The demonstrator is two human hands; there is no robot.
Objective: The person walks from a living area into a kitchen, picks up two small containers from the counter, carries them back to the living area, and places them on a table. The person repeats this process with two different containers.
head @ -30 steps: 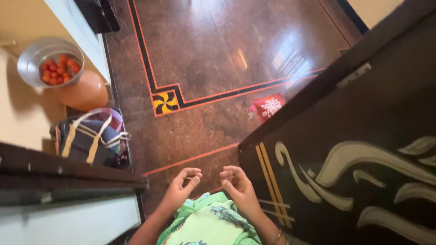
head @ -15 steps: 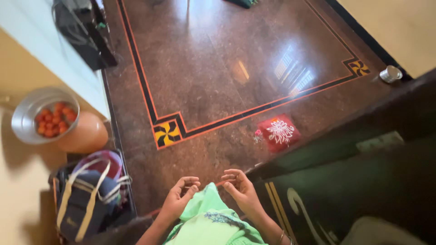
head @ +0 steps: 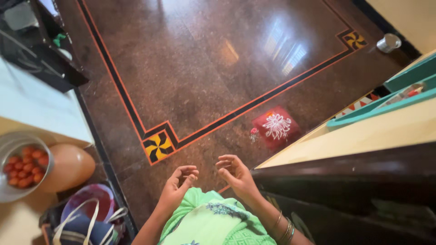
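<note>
Hands first: your left hand (head: 178,187) and right hand (head: 236,174) hover close together above the green cloth (head: 213,222) that sits just below them, fingers curled inward with thumb and fingertips pinched. Whether anything thin lies between those fingertips you cannot tell from the head view; neither hand grips the cloth itself, though the left palm sits right at its upper edge. Your right wrist carries metal bangles (head: 285,229).

Beyond your hands spreads the polished brown floor (head: 190,68), crossed by a black-and-orange border line with a yellow pinwheel tile (head: 157,146) at its corner. A red cushion with a white flower pattern (head: 275,126) lies on the floor near your right hand. To your left, a metal bowl of tomatoes (head: 20,164) rests against an orange round pot (head: 68,165), with a striped bag (head: 86,222) just below them. A small steel cup (head: 388,42) stands far off by the wall.
</note>
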